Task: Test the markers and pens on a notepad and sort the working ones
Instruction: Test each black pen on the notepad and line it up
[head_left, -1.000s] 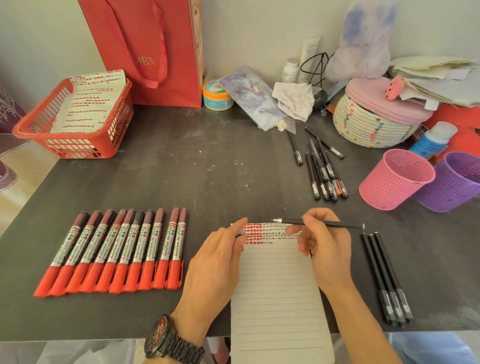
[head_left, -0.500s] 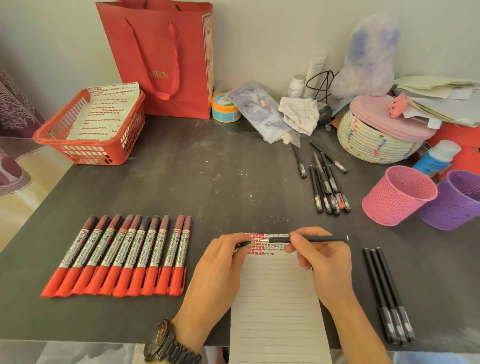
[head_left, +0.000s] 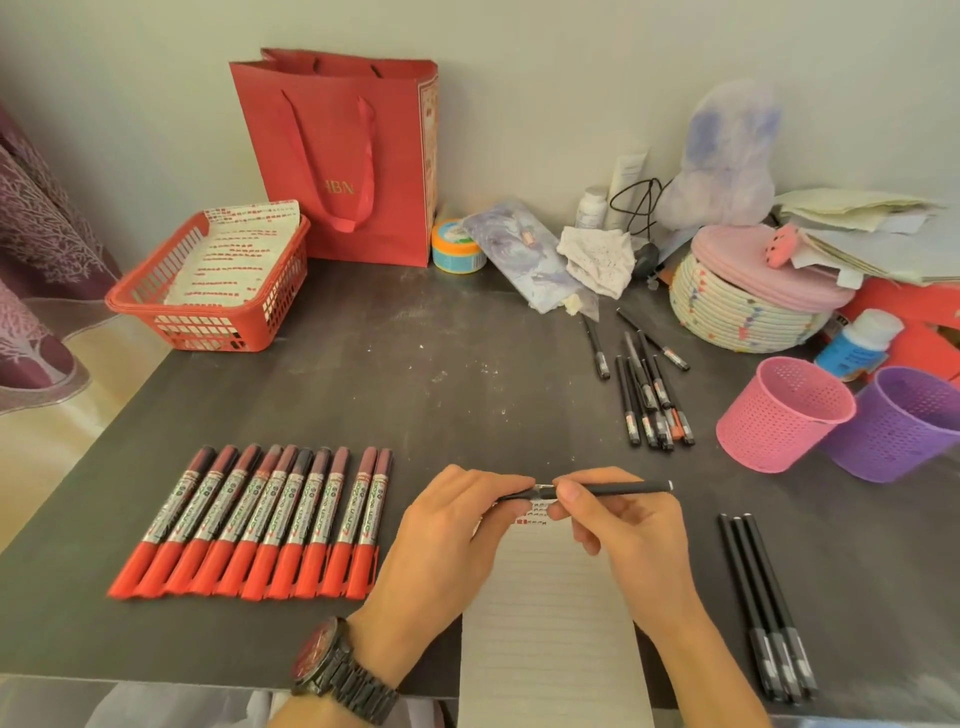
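Cap (head_left: 518, 495) now at pen (head_left: 615, 487) tip; ten markers (head_left: 270, 519)

Just the one head cam, worn wide-angle and aimed forward and down from over the near edge of the dark table (head_left: 467, 364), close enough to put the fingers (head_left: 571, 492) of the left hand (head_left: 452, 530) and right hand (head_left: 628, 525) on the pen (head_left: 623, 487) low in the middle and cut both forearms off at the bottom. Takes in everything beyond the fingers right up to the wall (head_left: 519, 104), plus left of them as far as the red basket (head_left: 218, 322) and right of them out to the purple cup (head_left: 904, 431).
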